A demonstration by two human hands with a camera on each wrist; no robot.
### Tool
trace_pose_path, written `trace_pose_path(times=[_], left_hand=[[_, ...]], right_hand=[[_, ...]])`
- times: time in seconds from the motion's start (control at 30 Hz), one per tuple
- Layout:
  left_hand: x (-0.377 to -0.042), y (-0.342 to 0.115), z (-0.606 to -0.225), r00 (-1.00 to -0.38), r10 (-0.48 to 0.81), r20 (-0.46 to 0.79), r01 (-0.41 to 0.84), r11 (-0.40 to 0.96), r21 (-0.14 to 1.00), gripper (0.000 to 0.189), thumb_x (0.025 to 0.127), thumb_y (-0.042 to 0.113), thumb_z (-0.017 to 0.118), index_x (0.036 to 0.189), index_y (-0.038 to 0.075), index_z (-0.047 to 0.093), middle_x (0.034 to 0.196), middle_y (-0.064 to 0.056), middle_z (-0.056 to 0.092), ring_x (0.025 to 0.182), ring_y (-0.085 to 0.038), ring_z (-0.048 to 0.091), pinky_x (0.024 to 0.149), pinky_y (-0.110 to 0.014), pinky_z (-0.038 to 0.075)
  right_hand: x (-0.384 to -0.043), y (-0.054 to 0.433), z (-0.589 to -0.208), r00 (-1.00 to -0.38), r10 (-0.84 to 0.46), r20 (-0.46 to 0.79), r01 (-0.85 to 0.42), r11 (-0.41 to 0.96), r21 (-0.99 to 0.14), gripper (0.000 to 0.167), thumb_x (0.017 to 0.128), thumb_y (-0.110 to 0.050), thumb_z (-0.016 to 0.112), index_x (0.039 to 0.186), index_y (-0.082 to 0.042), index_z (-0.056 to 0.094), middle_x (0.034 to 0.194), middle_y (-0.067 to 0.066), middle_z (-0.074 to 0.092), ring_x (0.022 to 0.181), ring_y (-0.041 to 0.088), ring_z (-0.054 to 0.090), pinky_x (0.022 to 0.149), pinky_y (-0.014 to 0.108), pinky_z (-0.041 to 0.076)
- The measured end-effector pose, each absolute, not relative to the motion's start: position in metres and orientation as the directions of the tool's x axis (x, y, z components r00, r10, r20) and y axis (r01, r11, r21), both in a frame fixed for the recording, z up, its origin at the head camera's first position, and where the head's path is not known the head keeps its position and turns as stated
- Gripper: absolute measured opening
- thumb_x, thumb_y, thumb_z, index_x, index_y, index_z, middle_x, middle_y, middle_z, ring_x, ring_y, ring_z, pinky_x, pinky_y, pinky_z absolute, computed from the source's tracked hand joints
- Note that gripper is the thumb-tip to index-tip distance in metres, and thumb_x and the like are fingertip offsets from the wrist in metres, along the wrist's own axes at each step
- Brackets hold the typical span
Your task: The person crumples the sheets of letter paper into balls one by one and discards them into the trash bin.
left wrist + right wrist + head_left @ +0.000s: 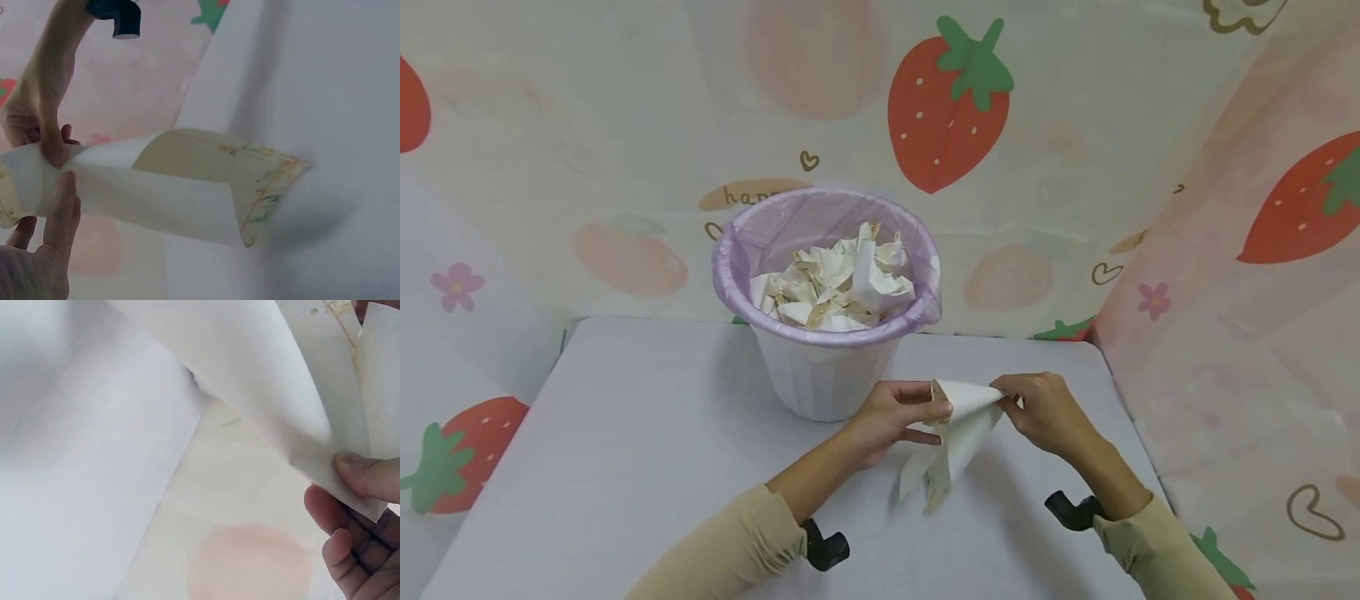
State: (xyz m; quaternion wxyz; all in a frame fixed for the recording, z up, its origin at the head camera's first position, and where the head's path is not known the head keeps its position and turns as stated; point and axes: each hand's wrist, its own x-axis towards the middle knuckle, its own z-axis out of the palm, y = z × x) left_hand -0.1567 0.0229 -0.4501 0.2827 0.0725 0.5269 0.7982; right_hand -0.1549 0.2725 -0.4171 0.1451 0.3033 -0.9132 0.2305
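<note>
Between my two hands hangs a sheet of paper [966, 421], white on one face and printed with a floral border on the other. It is curled over, its lower corners drooping above the table. My left hand [895, 417] grips its left end, thumb on the near side. At the right, my right hand [1037, 412] pinches the sheet's narrowed end. In the left wrist view the floral inner side of the paper [250, 181] shows. The right wrist view has the paper [250, 375] pinched between thumb [369, 475] and fingers.
A white bin [820, 375] with a purple liner [730, 275] stands behind the left hand on the white table [625, 467]. Crumpled papers [827, 275] fill it. Strawberry-patterned sheeting [1075, 192] rises behind and at both sides.
</note>
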Motion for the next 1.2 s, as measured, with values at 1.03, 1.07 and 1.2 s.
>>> trace_pose_path(times=[1.03, 1.07, 1.2], left_hand=[[-0.146, 0.032, -0.437, -0.973, 0.229, -0.029, -0.048, -0.077, 0.996, 0.03, 0.079, -0.004, 0.08, 0.107, -0.007, 0.07, 0.103, -0.018, 0.068, 0.081, -0.025, 0.072, 0.055, -0.034, 0.059], [-0.147, 0.031, -0.437, -0.975, 0.221, -0.029, -0.046, -0.071, 0.996, 0.026, 0.079, -0.005, 0.08, 0.103, -0.007, 0.07, 0.102, -0.018, 0.068, 0.079, -0.024, 0.072, 0.054, -0.033, 0.058], [-0.15, 0.03, -0.438, -0.978, 0.203, -0.043, -0.062, -0.088, 0.994, 0.018, 0.077, -0.008, 0.08, 0.092, -0.008, 0.07, 0.097, -0.016, 0.068, 0.071, -0.018, 0.07, 0.051, -0.033, 0.058]], right_hand=[[-0.15, 0.254, -0.413, -0.667, -0.543, 0.51, -0.71, 0.672, -0.212, 0.026, 0.069, 0.014, 0.079, 0.084, -0.007, 0.074, 0.08, 0.003, 0.072, 0.067, 0.014, 0.064, 0.055, 0.031, 0.053], [-0.149, 0.254, -0.412, -0.667, -0.539, 0.515, -0.711, 0.668, -0.222, 0.027, 0.069, 0.014, 0.079, 0.084, -0.008, 0.074, 0.079, 0.002, 0.072, 0.067, 0.013, 0.064, 0.054, 0.029, 0.053], [-0.145, 0.252, -0.41, -0.745, -0.459, 0.484, -0.649, 0.668, -0.365, 0.027, 0.071, 0.012, 0.08, 0.088, -0.008, 0.076, 0.081, 0.001, 0.073, 0.065, 0.01, 0.062, 0.055, 0.026, 0.053]])
